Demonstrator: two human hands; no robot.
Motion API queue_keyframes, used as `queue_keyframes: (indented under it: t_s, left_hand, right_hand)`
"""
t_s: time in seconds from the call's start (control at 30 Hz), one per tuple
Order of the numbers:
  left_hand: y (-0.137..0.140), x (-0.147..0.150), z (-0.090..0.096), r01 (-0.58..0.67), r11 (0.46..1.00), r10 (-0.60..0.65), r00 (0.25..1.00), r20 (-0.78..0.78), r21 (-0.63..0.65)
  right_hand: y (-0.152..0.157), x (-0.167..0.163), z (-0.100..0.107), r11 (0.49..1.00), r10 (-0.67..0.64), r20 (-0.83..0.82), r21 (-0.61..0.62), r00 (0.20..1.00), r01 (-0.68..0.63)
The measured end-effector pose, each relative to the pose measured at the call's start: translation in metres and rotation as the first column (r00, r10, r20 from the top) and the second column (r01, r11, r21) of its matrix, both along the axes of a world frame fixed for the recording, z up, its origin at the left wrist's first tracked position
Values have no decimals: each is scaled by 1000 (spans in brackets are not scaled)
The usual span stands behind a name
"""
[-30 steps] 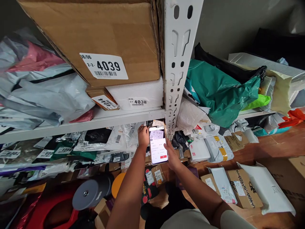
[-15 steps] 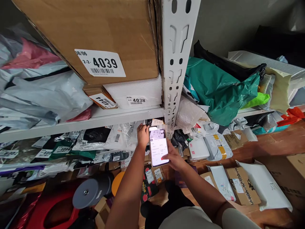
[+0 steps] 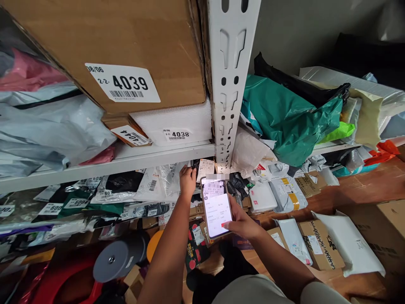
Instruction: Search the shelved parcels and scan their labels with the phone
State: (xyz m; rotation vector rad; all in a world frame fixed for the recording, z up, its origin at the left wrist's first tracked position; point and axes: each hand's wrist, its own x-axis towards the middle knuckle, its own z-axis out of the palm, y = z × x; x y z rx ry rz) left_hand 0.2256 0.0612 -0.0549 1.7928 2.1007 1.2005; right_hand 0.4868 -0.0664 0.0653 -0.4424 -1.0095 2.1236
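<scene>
Okay so the phone [image 3: 217, 209] is gripped by the right hand [image 3: 242, 221] below the front edge of the shelf [image 3: 152, 162], probably so it can be thumbed, while the labelled packet [image 3: 206, 167] seems pinched by the left hand [image 3: 187, 181], presumably angled up for reading.

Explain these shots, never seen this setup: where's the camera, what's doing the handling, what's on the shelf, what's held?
There's no robot here: a person works with two bare hands. The camera is worn on their head, looking forward and down. The right hand holds a smartphone, thumb over its screen. The left hand is at the edge of a labelled parcel; its grip is hard to make out. On the white shelf, a cardboard box marked 4039 sits above a white parcel marked 4038. Right of the perforated upright is a green plastic mailer.
</scene>
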Motion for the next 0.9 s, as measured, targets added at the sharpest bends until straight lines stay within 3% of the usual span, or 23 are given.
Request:
queue_keyframes:
  t_s: [0.3,0.43,0.9]
  left_hand:
    - [0,-2,2,-12,1000,12,999,-36,2]
    - [0,0,4,-6,1000,6,999,-43,12]
    - [2,3,4,-3,1000,2,999,-32,-25]
  right_hand:
    - [-36,18,-40,980,53,3,-191,999,-52]
    - [-41,15,-50,978,72,34,-196,997,-64]
    - [-29,19,-34,997,26,70,-75,997,-21]
